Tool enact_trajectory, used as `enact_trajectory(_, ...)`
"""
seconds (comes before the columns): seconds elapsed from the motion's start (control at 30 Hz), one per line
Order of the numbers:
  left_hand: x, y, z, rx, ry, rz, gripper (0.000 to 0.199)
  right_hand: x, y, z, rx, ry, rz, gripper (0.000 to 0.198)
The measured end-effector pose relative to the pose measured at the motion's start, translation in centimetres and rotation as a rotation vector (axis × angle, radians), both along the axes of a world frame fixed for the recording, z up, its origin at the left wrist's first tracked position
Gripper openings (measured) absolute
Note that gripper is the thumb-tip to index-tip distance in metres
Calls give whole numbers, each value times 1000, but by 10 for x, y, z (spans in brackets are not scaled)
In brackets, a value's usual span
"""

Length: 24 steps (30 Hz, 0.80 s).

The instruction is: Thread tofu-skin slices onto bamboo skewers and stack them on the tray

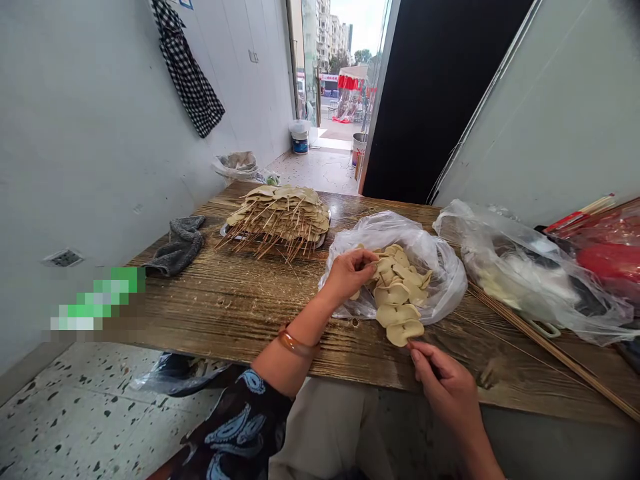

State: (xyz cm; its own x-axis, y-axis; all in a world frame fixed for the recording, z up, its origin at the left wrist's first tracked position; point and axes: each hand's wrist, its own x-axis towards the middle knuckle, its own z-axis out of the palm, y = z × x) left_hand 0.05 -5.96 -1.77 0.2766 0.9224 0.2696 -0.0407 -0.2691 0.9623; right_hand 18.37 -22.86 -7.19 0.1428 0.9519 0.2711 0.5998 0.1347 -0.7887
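Note:
My right hand (446, 381) pinches the near end of a skewer of pale yellow, thin round slices (404, 328) at the table's front edge. The stick itself is mostly hidden by the overlapping slices. Closed at thumb and fingertips, my left hand (350, 275) is at the far end of that row, on what looks like a single slice. Beneath and behind it, more loose slices (395, 257) lie in a clear plastic bag (445, 277). A heap of finished-looking skewers (285, 213) rests on a metal tray (324, 240) farther back, sticks pointing toward me.
Long bare sticks (540, 337) lie along the wooden table (240, 320) at right, beside another plastic bag (525, 267) and a red package (610, 260). A grey cloth (177, 247) sits at the left edge. Beyond the table is an open doorway with a bucket (300, 140).

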Motion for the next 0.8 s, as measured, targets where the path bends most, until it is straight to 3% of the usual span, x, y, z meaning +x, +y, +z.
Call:
enact_trajectory(0.27, 2, -4, 4, 10, 44, -43, 15, -2, 1, -1, -39, 28, -4, 31)
enact_trajectory(0.4, 3, -8, 8, -32, -1, -103, 22, -4, -1, 1, -79, 93, -24, 31)
enact_trajectory(0.53, 2, -11, 11, -164, -137, -121, 39, -2, -2, 3, -165, 234, -44, 34)
enact_trajectory(0.67, 2, -11, 11, -319, -264, -164, 41, 1, -3, 1, -229, 360, -40, 37)
enact_trajectory(0.8, 4, -14, 10, -423, -341, -293, 42, 0, -4, 0, -243, 448, -56, 38)
